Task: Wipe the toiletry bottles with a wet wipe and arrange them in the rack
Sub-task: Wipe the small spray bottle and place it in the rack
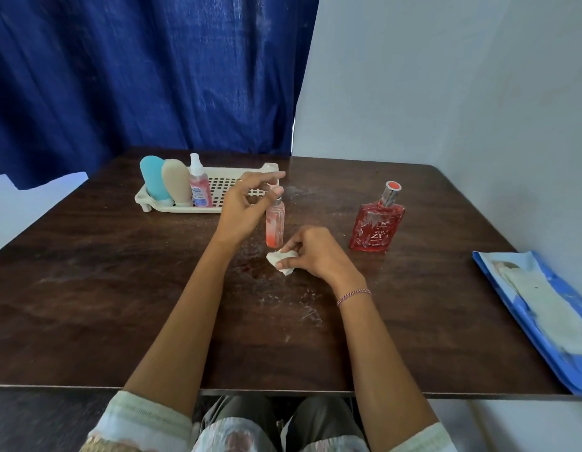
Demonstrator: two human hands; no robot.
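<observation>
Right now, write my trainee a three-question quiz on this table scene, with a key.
1. True or false: the red perfume bottle stands in the rack.
2. How many bottles stand in the rack?
3. The right-hand grip holds the wet wipe. The left-hand grip pinches the top of: A the rack, B the slim spray bottle, C the red perfume bottle.

Key: 1 false, it stands on the table; 2 three; 3 B.
</observation>
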